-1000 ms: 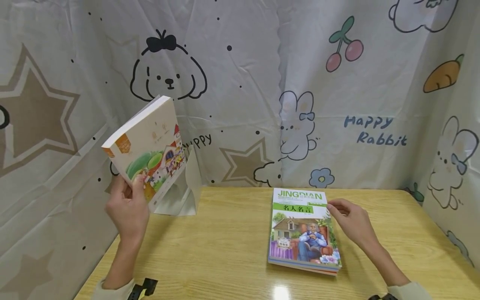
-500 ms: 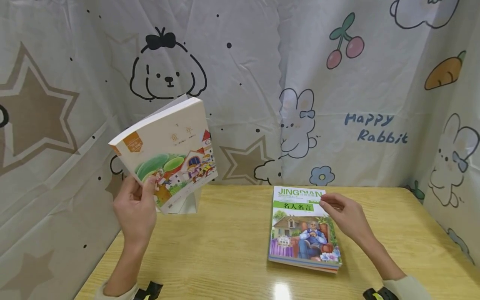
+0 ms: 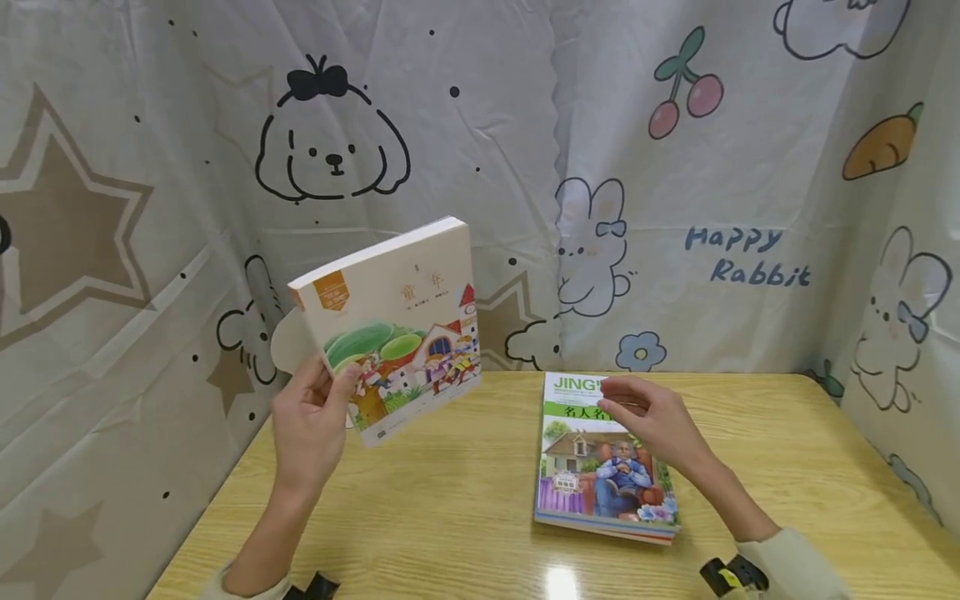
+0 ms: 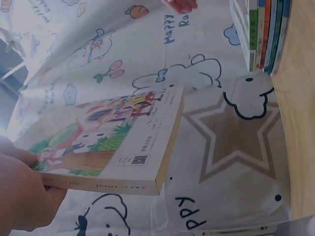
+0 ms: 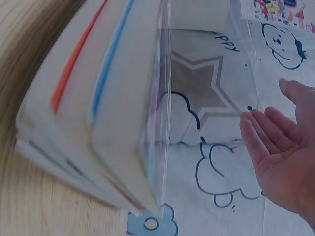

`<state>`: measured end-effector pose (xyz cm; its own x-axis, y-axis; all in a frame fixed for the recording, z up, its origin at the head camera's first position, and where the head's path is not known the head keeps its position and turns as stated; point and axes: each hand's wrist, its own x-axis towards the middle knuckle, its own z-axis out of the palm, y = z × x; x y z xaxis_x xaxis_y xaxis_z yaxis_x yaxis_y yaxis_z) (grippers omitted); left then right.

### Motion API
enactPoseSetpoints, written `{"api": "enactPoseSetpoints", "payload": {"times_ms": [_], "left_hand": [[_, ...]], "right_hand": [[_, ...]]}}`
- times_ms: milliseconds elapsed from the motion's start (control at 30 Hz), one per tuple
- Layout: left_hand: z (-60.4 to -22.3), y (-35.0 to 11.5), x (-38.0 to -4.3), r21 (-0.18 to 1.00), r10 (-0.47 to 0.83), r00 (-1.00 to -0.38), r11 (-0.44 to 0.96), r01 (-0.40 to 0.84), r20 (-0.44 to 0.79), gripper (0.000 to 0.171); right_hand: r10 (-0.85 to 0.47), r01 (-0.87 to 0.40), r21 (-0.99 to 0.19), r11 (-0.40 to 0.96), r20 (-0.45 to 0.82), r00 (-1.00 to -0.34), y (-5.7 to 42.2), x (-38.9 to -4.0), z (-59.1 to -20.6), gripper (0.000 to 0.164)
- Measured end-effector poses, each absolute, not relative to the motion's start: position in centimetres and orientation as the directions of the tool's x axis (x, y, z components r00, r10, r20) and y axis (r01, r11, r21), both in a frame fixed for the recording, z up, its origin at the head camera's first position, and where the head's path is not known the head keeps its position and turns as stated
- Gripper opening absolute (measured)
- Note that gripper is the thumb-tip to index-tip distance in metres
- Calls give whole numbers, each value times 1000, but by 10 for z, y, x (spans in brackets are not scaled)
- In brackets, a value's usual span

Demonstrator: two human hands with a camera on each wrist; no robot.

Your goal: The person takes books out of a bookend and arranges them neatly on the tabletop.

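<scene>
In the head view my left hand (image 3: pixel 311 425) grips a cream paperback book (image 3: pixel 412 292) by its spine edge, thumb on the front cover. The book is tilted in the air, and its cover has a coloured picture of houses and figures. On the right, my right hand (image 3: pixel 652 421) is over the top of a stack of books (image 3: pixel 600 483), hiding part of the uppermost title. In the right wrist view the fingers (image 5: pixel 270 132) are extended with nothing in them, apart from the stack's top cover. The uppermost book shows a seated person in front of a house.
A pale upright stand (image 3: pixel 288 342) shows at the left, mostly hidden behind the held book. The wooden table (image 3: pixel 450 500) meets a printed cloth (image 3: pixel 480 125) at its back and sides.
My left hand has carried the book right, away from the stand, and turned its cover to face the camera more. My right hand has moved left from the stack's right edge to over its top.
</scene>
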<state>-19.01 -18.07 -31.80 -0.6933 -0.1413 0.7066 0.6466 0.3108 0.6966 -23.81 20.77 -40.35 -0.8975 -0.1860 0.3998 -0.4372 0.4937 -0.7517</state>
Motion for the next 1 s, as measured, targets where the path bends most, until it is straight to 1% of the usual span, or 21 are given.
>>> {"api": "enactPoseSetpoints", "payload": {"times_ms": [200, 333, 533, 667, 800, 933, 1000], "left_hand": [[-324, -168, -188, 697, -14, -724, 286, 658, 690, 25], [-331, -160, -188, 693, 76, -730, 260, 672, 679, 21], [-335, -147, -186, 716, 146, -747, 216, 663, 648, 15], [-336, -139, -186, 734, 182, -749, 153, 662, 637, 20], [-338, -132, -185, 758, 219, -757, 100, 645, 616, 22], [-341, -123, -182, 797, 235, -784, 57, 601, 574, 23], [-343, -120, -181, 811, 229, -799, 58, 582, 556, 23]], "right_hand": [[-289, -455, -801, 390, 363, -886, 188, -236, -396, 33], [-339, -455, -842, 290, 354, -871, 179, -232, -390, 37], [-421, -488, -868, 93, 410, -809, 172, -234, -391, 42], [-423, -444, -896, -6, 404, -811, 168, -232, -386, 47], [-433, -419, -908, -5, 379, -818, 165, -227, -382, 50], [-435, -427, -903, 44, 367, -822, 166, -224, -381, 42], [-429, -431, -900, 58, 368, -825, 165, -223, -380, 36]]}}
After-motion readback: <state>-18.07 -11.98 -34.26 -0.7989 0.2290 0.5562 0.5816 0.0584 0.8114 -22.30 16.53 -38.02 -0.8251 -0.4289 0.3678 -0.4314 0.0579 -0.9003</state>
